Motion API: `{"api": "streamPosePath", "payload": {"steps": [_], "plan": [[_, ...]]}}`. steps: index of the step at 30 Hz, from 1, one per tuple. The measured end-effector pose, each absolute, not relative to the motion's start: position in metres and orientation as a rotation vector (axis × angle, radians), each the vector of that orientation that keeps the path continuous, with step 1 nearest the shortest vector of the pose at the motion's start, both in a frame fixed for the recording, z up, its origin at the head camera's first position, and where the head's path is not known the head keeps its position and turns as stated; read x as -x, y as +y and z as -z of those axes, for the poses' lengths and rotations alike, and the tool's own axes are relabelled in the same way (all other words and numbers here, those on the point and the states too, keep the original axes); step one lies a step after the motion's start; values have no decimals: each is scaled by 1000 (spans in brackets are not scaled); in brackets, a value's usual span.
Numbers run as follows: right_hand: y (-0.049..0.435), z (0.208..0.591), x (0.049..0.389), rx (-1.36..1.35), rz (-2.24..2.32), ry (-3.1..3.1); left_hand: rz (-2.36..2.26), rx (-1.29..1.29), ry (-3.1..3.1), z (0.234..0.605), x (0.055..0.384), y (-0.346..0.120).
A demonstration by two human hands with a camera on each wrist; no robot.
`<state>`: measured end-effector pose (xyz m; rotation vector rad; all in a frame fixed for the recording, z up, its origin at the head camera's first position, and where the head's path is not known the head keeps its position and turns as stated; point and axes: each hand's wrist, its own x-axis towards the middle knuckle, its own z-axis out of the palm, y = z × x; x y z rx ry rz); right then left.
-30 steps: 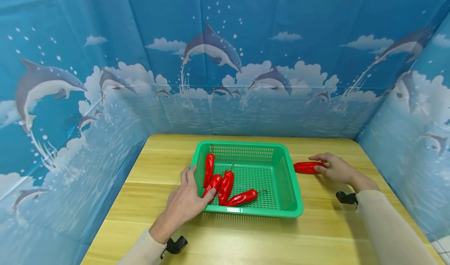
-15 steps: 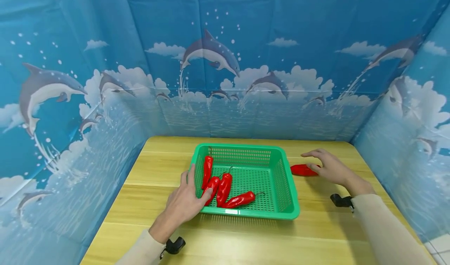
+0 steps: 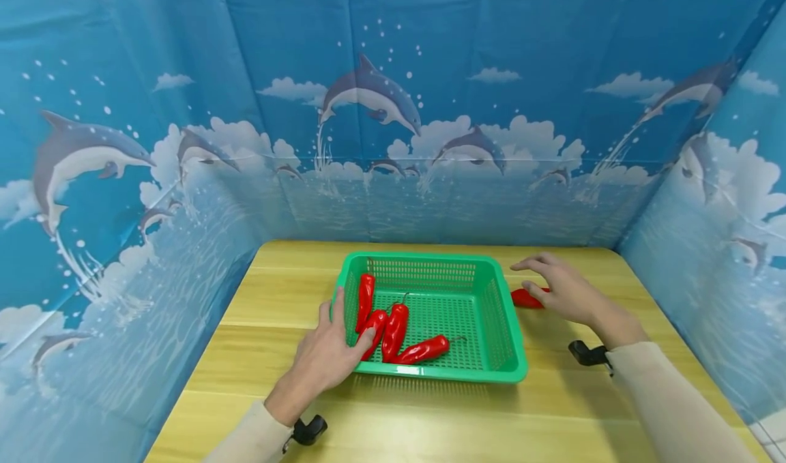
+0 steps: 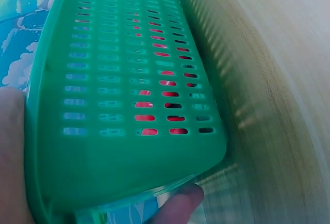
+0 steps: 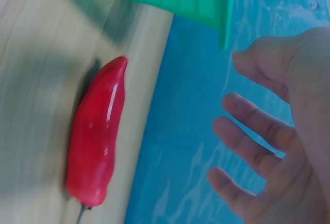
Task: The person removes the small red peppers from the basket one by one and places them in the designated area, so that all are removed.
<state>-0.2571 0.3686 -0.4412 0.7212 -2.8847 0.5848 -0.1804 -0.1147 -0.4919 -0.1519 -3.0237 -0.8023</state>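
A green plastic basket [image 3: 439,373] stands on the table, with several glossy red chili peppers [image 3: 395,333] lying in it. My left hand [image 3: 325,354] grips its left near corner, thumb over the rim. In the left wrist view, a fingertip [image 4: 193,195] shows under the perforated basket wall [image 4: 129,167]. Right of the basket, another red chili pepper [image 5: 96,136] lies on the table, its stem showing in the right wrist view. My right hand [image 3: 571,296] hovers above it with fingers spread, apart from the pepper and holding nothing. In the head view this hand hides part of that pepper.
The wooden table [image 3: 424,422] ends at the back against a blue dolphin-print curtain [image 3: 368,197]. The curtain also encloses the left and right sides. Beside the basket's right wall lies bare wood [image 3: 552,367].
My right hand has shifted left over the loose chili pepper, towards the basket, and its fingers have come away from the pepper. My left hand keeps its place on the basket.
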Motion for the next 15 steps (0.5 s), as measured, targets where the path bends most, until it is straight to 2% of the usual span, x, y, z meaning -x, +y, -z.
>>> {"api": "streamPosePath", "payload": {"steps": [15], "plan": [[331, 426, 257, -864, -476, -2829, 776, 185, -3016, 488, 182, -116]]}}
